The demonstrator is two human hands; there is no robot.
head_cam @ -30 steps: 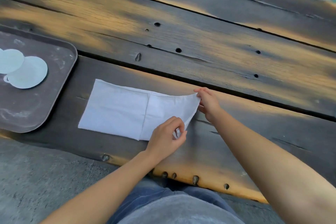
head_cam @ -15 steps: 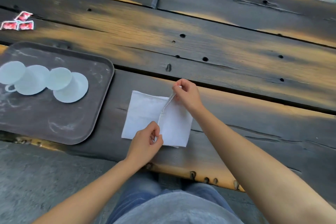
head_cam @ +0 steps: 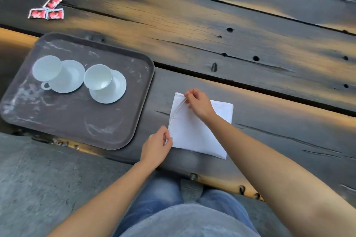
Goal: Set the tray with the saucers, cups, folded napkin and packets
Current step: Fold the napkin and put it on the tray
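A white napkin (head_cam: 194, 132) lies folded into a square on the dark wooden table, just right of the tray. My left hand (head_cam: 157, 145) pinches its near left corner and my right hand (head_cam: 198, 103) pinches its far left corner, the left edge slightly lifted. The brown tray (head_cam: 77, 121) holds two white saucers, the left saucer (head_cam: 71, 77) and the right saucer (head_cam: 115, 90), each with a white cup on it, the left cup (head_cam: 47, 68) and the right cup (head_cam: 97, 76). Three red packets (head_cam: 47, 10) lie on the table beyond the tray.
The wooden table (head_cam: 231, 44) is made of weathered planks with gaps and bolt holes. Its near edge runs just in front of my legs. Grey concrete floor (head_cam: 38, 179) shows at lower left.
The napkin's right half has been folded over to the left, turning a long rectangle into a square. Both hands moved left with the fold. The view shifted, bringing the tray and packets into sight.
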